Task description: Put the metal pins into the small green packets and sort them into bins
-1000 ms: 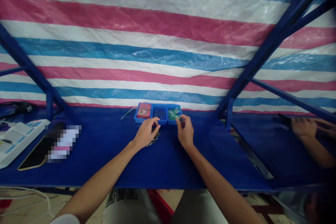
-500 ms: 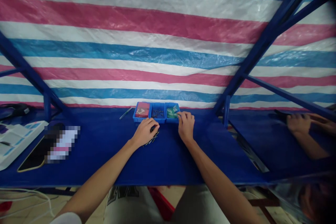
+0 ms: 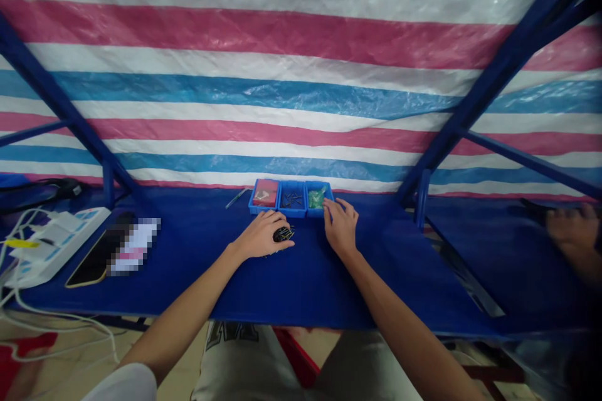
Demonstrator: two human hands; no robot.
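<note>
My left hand [image 3: 264,235] rests on the table with thumb and fingers apart, curved around a small pile of thin dark pieces [image 3: 283,235] with shiny glints. Their exact kind is too small to make out, and the palm hides some of them. My right hand [image 3: 341,225] is open, fingers bent and spread, at the front right corner of a blue bin [image 3: 320,212] of green pieces [image 3: 316,197]. I see nothing between its fingers. The middle blue bin [image 3: 292,212] contains thin dark pieces, and the left blue bin [image 3: 258,208] contains a red block-like item [image 3: 266,193].
A pen-like stick [image 3: 236,198] lies left of the bins. Farther left are a phone [image 3: 96,257], a blurred-out sheet [image 3: 134,247] and a white power strip [image 3: 70,244] with cables. Blue frame posts flank the blue table [image 3: 291,294]. Another person's hand [image 3: 574,225] shows at right.
My right hand has drawn slightly back from the green pieces and its fingers have spread. My left hand has opened wider around the dark pile. The camera view has shifted.
</note>
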